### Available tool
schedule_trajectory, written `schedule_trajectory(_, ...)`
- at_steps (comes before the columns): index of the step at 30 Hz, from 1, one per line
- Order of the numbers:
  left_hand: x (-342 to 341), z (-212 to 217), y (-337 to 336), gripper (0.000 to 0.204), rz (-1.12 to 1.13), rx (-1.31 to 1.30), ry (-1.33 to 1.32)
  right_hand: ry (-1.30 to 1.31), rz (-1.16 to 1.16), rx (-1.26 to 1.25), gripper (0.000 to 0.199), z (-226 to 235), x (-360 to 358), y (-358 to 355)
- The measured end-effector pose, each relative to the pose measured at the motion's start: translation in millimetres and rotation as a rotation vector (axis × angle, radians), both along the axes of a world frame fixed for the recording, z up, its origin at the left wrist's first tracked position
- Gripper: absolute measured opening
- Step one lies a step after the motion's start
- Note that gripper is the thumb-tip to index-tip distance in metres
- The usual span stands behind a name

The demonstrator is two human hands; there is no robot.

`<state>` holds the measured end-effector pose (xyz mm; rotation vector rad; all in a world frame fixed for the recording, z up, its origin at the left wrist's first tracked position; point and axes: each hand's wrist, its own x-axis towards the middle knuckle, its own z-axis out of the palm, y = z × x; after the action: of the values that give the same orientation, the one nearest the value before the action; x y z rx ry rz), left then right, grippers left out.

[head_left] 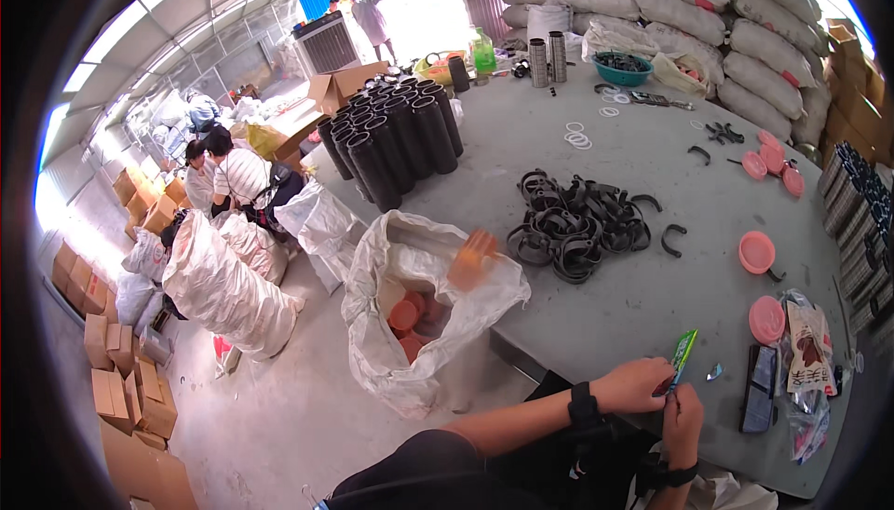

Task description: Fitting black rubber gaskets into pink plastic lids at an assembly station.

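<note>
Over the near edge of the grey table, both my hands come together on a slim green packet. My left hand, with a black band at its wrist, is closed on the packet's lower part. Just beside it my right hand pinches the packet's bottom end with closed fingers. The packet points up and away from me. A small shiny scrap lies right of the packet. Further right are a dark phone-like slab and a clear plastic bag with a beige packet on it.
An open white sack of orange lids stands at the table's left; a blurred orange thing is above its rim. Black handle rings, black tubes and pink-orange lids are on the table. Two people work at left.
</note>
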<state>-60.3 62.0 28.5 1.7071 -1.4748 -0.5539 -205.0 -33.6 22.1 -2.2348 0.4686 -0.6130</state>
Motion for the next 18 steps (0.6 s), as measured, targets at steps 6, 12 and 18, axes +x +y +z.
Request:
schedule_trajectory(6, 2.9, -9.2, -10.0, 0.016, 0.029, -0.056, -0.013, 0.01, 0.003, -0.024, 0.011, 7.1, 3.9, -0.7)
schedule_trajectory(12, 17.5, 3.4, -5.8, 0.014, 0.233, -0.132, -0.103, -0.106, -0.005, -0.022, 0.011, -3.6, 23.1, -14.9)
schedule_trajectory(18, 2.4, -20.9, -11.3, 0.009, 0.305, -0.144, 0.132, -0.067, -0.288, 0.282, 0.016, -10.9, 14.0, -4.0)
